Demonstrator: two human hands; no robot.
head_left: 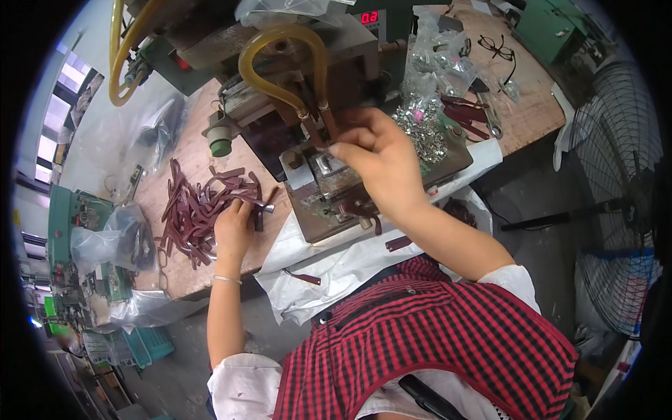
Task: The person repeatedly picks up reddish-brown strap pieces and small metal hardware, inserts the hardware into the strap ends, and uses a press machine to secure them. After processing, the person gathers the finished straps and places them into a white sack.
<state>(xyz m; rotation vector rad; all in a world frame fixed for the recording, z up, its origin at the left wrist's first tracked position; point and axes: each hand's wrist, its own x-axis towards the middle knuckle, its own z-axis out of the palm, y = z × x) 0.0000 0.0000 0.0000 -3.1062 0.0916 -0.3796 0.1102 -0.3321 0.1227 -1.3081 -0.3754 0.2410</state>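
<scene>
My left hand point(234, 227) is closed at the right edge of a pile of maroon strips point(192, 217), its fingers pinching a strip with a shiny silver end point(264, 207). Under the head of a small press point(322, 192), my right hand point(385, 164) is closed, thumb and forefinger together beside the press's tool. Whatever lies between those fingertips is too small to make out. A bright metal block point(323, 165) sits on the press bed just below them. To the right of this hand lies a heap of small silver metal pieces point(423, 133).
A yellow looped hose point(283, 33) runs into the press head. A green button point(220, 147) sits left of the press. Glasses point(497, 49), more maroon strips point(465, 115) and plastic bags lie at the back right. A fan point(616, 196) stands at the right; white cloth point(301, 280) hangs off the front edge.
</scene>
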